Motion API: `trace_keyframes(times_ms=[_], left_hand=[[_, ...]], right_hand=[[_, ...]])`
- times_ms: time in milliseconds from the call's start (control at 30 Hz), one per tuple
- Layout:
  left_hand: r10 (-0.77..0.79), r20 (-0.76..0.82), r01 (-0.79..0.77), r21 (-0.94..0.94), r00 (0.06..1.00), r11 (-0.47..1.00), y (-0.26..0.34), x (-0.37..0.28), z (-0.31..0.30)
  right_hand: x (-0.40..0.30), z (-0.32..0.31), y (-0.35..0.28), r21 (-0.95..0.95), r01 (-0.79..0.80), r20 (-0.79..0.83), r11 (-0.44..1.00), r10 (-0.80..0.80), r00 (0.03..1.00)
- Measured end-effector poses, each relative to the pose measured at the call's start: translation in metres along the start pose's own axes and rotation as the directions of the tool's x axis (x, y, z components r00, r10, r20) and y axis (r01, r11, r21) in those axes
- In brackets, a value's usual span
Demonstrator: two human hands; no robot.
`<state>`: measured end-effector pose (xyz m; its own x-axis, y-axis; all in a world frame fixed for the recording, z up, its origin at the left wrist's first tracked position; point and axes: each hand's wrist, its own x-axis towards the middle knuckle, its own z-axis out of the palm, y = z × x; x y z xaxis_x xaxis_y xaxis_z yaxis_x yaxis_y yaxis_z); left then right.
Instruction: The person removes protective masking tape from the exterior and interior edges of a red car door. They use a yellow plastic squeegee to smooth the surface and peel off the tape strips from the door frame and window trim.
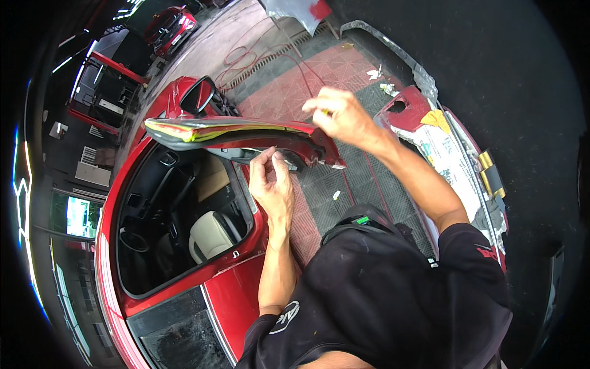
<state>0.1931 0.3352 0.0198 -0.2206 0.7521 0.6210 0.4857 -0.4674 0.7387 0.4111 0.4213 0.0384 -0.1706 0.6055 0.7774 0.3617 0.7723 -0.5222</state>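
Observation:
In front of me the open front door point(302, 130) of a red car is seen edge-on, with yellow-green masking tape point(189, 135) along its edge. My left hand point(273, 182) is raised at the near side of this door, thumb and fingertips close together; whether something thin is between them is too small to tell. Beyond the door's right end, my right hand point(343, 115) is curled with a small yellow-green scrap point(325, 111) showing between its fingers, probably tape. The car's side mirror point(198, 95) stands past the door. Through the door opening a pale seat point(212, 235) is visible.
To my right stands a red body panel point(410, 107) partly masked with printed paper point(454, 159), with yellow tape point(435, 119) on it. White scraps point(375, 73) lie on the red and grey floor tiles point(368, 99). A red hose point(239, 55) coils near a floor grate point(253, 69).

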Motion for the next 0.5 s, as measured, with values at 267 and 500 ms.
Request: trace_keyframes(times_ms=[267, 500], left_hand=[[-0.143, -0.031, 0.139, -0.086, 0.989, 0.986, -0.005, -0.007, 0.018], [-0.066, -0.096, 0.074, 0.080, 0.993, 0.994, 0.004, -0.009, 0.030]], right_hand=[[-0.044, 0.045, -0.019, 0.325, -0.178, -0.062, 0.929, 0.209, 0.976], [-0.019, 0.056, -0.018, 0.316, -0.005, -0.169, 0.949, 0.062, 0.984]])
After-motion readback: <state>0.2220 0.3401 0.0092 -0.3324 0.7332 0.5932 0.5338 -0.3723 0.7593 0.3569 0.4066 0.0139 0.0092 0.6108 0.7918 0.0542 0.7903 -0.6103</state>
